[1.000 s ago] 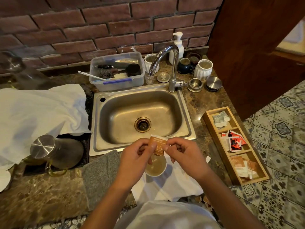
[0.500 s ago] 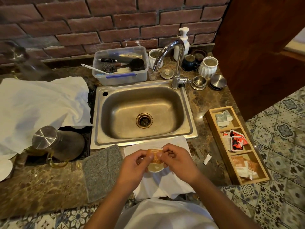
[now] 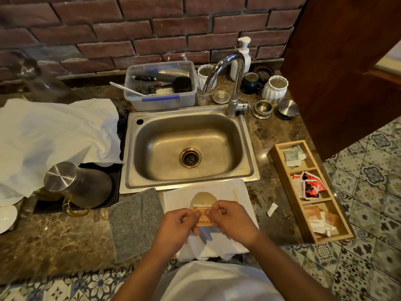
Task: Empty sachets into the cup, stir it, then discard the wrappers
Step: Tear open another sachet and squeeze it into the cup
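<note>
An orange sachet [image 3: 203, 216] is pinched at its top corners by my left hand [image 3: 178, 228] and my right hand [image 3: 230, 221]. It hangs just in front of a white cup [image 3: 202, 198] holding pale liquid, which stands on a white cloth [image 3: 238, 190] at the counter's front edge. A thin wooden stirrer [image 3: 235, 194] lies on the cloth to the right of the cup. A small torn white wrapper piece [image 3: 272, 209] lies on the counter farther right.
A wooden tray [image 3: 282, 161] at the right holds grey, red and orange sachets in three compartments. A steel sink [image 3: 186, 148] with a tap [image 3: 233, 83] lies behind the cup. A grey cloth [image 3: 134, 222] and a metal-lidded jug [image 3: 73, 183] are on the left.
Both hands with the sachet have drawn back toward me, from above the cup to just in front of it. The cup's mouth is now uncovered.
</note>
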The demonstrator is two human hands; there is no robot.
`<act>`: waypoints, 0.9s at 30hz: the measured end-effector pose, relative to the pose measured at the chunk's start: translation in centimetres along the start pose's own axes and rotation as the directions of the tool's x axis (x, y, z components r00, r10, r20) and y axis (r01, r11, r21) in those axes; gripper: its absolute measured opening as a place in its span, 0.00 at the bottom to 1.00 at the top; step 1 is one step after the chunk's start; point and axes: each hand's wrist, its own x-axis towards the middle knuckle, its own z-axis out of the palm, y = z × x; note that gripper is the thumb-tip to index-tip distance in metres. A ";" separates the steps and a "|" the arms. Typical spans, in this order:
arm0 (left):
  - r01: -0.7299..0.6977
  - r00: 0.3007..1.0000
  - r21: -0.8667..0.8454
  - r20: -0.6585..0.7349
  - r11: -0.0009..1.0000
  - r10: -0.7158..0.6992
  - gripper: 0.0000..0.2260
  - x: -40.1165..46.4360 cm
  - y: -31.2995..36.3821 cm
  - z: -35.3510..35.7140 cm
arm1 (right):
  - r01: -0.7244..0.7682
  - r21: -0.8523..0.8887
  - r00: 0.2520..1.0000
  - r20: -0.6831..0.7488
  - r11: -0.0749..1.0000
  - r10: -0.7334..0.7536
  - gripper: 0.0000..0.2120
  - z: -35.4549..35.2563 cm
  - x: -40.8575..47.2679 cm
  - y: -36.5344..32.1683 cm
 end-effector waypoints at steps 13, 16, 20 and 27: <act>0.167 0.986 -0.140 0.020 0.976 -0.166 0.19 0.3 -0.1 0.8 | -0.109 -0.021 0.994 -0.003 0.994 0.109 0.14 0.0 0.1 0.0; 0.202 0.979 -0.195 0.039 0.960 -0.198 0.18 0.3 0.0 0.7 | -0.140 -0.037 0.990 0.026 0.989 0.141 0.16 0.1 0.0 -0.1; 0.227 0.973 -0.191 0.076 0.955 -0.216 0.18 0.3 -0.1 0.5 | -0.190 -0.017 0.981 0.039 0.982 0.190 0.16 0.3 0.0 0.0; 0.237 0.968 -0.159 0.126 0.958 -0.218 0.21 0.5 -0.4 0.1 | -0.233 -0.001 0.971 0.049 0.972 0.233 0.18 0.4 0.1 0.0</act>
